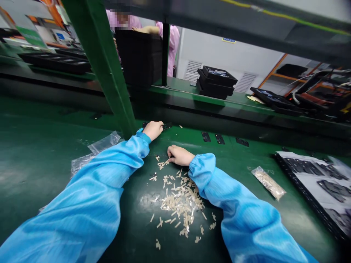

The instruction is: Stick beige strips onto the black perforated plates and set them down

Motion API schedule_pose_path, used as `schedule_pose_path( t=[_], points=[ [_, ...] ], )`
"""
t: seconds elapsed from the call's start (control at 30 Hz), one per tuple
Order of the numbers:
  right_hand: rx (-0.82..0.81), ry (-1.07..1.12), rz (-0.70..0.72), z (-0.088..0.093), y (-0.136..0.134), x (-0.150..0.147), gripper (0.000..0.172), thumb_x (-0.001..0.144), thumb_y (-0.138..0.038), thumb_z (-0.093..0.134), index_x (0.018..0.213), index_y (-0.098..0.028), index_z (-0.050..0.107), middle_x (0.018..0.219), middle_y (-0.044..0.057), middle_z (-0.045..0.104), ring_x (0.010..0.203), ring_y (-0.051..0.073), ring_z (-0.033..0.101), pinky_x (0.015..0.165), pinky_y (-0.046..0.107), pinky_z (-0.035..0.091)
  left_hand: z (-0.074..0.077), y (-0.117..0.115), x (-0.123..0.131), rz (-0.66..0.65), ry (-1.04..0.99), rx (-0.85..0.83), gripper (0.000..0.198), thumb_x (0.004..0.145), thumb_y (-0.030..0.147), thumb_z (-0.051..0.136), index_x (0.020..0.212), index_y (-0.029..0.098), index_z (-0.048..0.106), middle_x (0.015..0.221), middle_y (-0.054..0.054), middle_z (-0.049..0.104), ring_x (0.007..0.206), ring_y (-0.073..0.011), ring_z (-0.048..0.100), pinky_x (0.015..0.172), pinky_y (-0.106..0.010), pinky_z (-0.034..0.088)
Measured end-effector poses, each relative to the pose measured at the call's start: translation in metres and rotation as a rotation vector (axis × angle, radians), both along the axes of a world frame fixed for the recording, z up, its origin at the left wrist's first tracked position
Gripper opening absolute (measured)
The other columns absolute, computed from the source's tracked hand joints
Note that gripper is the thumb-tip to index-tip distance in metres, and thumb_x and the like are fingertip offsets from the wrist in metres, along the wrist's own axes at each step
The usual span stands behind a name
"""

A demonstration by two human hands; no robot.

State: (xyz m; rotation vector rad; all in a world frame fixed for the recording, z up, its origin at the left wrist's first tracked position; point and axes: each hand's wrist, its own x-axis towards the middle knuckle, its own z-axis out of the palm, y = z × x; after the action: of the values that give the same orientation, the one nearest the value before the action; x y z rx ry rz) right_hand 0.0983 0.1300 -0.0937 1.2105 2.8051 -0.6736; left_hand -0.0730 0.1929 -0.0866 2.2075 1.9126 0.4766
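My left hand [153, 130] reaches far forward, its fingers closed on a flat black part [167, 126] low over the green surface. Closer to me and to the right, my right hand [180, 155] has its fingers pinched together at the far end of a loose heap of small beige flat pieces [181, 199]. Whatever may be between those fingertips is too small to make out. Several similar black parts [219, 138] lie spaced out along the far side of the surface.
A clear plastic bag [105, 143] lies left of my left forearm. On the right are a small bag of beige pieces [268, 182] and a black tray [301, 199] holding black parts. A slanted green post [101, 65] rises beside my left hand. Beyond, a person in pink [172, 44] stands behind black bins.
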Motion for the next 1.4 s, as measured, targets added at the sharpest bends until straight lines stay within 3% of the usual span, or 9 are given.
schedule_pose_path(
  t=[0.13,0.23,0.4,0.57,0.77,0.9,1.0,1.2,1.4],
  points=[
    [-0.026,0.067,-0.054,0.001,-0.008,-0.003,0.017,0.07,-0.006,0.06,0.078,-0.018,0.051,0.075,0.0,0.056,0.07,0.014,0.053,0.062,0.023,0.036,0.009,-0.04,-0.007,0.011,-0.123,0.069,0.034,0.085,0.016,0.038,0.117,0.016,0.048,0.079,-0.001,0.066,0.072,-0.014,0.064,0.072,-0.025,0.047],
    [-0.077,0.142,-0.108,0.003,-0.009,0.0,0.021,0.068,-0.006,0.062,0.079,-0.018,0.049,0.067,-0.003,0.055,0.065,0.012,0.053,0.06,0.021,0.037,0.015,-0.07,-0.005,-0.009,-0.173,0.11,0.04,0.081,0.015,0.034,0.12,0.016,0.044,0.069,0.001,0.063,0.065,-0.0148,0.061,0.066,-0.025,0.045],
    [-0.134,0.311,-0.185,0.011,-0.009,0.01,0.022,0.068,-0.009,0.062,0.077,-0.019,0.044,0.063,-0.007,0.052,0.061,0.009,0.052,0.061,0.02,0.04,0.018,-0.102,0.006,-0.14,-0.182,0.1,0.023,0.075,0.016,0.038,0.077,0.018,0.061,0.07,-0.003,0.06,0.07,-0.0179,0.057,0.07,-0.029,0.043],
    [-0.129,0.475,-0.217,0.023,-0.018,0.016,0.024,0.067,-0.013,0.062,0.074,-0.02,0.04,0.063,-0.008,0.048,0.061,0.009,0.049,0.063,0.022,0.041,0.02,-0.112,0.019,-0.255,-0.241,0.053,0.017,0.072,0.02,0.045,0.073,0.018,0.062,0.076,-0.003,0.059,0.073,-0.0174,0.055,0.072,-0.028,0.041],
    [-0.109,0.633,-0.231,0.039,-0.026,0.03,0.024,0.066,-0.017,0.062,0.073,-0.02,0.039,0.064,-0.008,0.045,0.059,0.008,0.045,0.061,0.023,0.04,0.034,-0.119,0.019,-0.235,-0.421,-0.025,0.019,0.073,0.026,0.047,0.067,0.016,0.063,0.071,-0.002,0.058,0.069,-0.0165,0.052,0.07,-0.028,0.04],
    [-0.07,0.723,-0.222,0.052,-0.034,0.04,0.022,0.068,-0.021,0.061,0.073,-0.02,0.04,0.064,-0.007,0.045,0.057,0.009,0.043,0.059,0.023,0.038,0.04,-0.135,0.028,-0.273,-0.603,-0.198,0.027,0.073,0.03,0.047,0.056,0.015,0.063,0.061,-0.002,0.06,0.062,-0.015,0.053,0.062,-0.026,0.04],
    [-0.037,0.782,-0.218,0.063,-0.043,0.046,0.02,0.07,-0.024,0.059,0.074,-0.02,0.04,0.065,-0.007,0.044,0.057,0.009,0.043,0.057,0.023,0.038,0.039,-0.15,0.044,-0.286,-0.787,-0.312,0.032,0.076,0.033,0.043,0.066,0.014,0.067,0.064,-0.003,0.062,0.058,-0.0134,0.053,0.051,-0.023,0.038],
    [0.085,0.843,-0.227,0.081,-0.067,0.058,0.013,0.073,-0.022,0.056,0.076,-0.02,0.043,0.069,-0.004,0.047,0.062,0.011,0.045,0.06,0.025,0.038,0.04,-0.164,0.074,-0.19,-1.166,-0.235,0.031,0.079,0.038,0.042,0.085,0.015,0.062,0.089,-0.006,0.062,0.067,-0.0123,0.054,0.054,-0.022,0.037],
    [0.233,0.84,-0.215,0.083,-0.087,0.069,0.01,0.076,-0.017,0.055,0.077,-0.02,0.045,0.069,-0.003,0.05,0.063,0.011,0.048,0.061,0.024,0.04,0.052,-0.166,0.088,-0.165,-1.253,-0.176,0.028,0.077,0.041,0.051,0.078,0.014,0.06,0.074,-0.002,0.058,0.063,-0.0111,0.049,0.053,-0.022,0.034]
  ],
)
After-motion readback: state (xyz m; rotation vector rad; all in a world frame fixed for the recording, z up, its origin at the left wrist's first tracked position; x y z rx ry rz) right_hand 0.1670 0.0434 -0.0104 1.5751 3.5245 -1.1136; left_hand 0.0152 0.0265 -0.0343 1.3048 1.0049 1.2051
